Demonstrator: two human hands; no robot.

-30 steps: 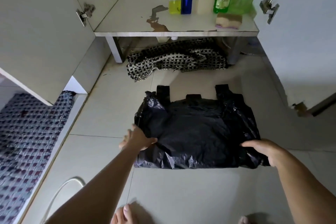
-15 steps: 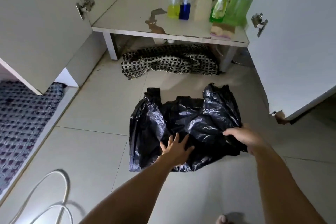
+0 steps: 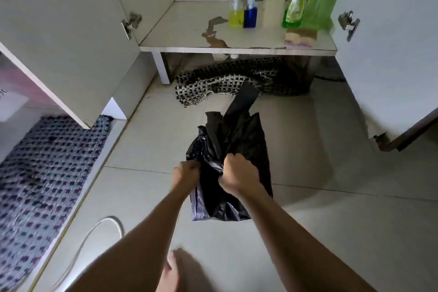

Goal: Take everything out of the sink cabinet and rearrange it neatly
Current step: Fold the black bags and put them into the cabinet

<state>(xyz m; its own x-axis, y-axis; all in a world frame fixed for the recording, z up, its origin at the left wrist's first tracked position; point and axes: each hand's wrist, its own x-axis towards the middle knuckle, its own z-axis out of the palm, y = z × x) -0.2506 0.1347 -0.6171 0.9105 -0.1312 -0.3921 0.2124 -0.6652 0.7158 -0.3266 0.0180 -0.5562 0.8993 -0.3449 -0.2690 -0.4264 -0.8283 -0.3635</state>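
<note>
black plastic bag [image 3: 239, 140]; black-and-white woven mat [image 3: 213, 83]

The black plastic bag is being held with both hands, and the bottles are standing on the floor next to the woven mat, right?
Not quite. Both the left hand and the right hand do grip the black plastic bag, but the bottles stand on the cabinet shelf, not the floor. The woven mat lies on the floor under that shelf. The head view shows it.

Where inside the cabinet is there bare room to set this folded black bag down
The left half of the cabinet shelf is bare, from the left wall to the yellow bottle, apart from peeled patches at the front. The right side is crowded: five bottles stand in a row with a sponge in front. Both the left hand and the right hand grip the black bag.
</note>
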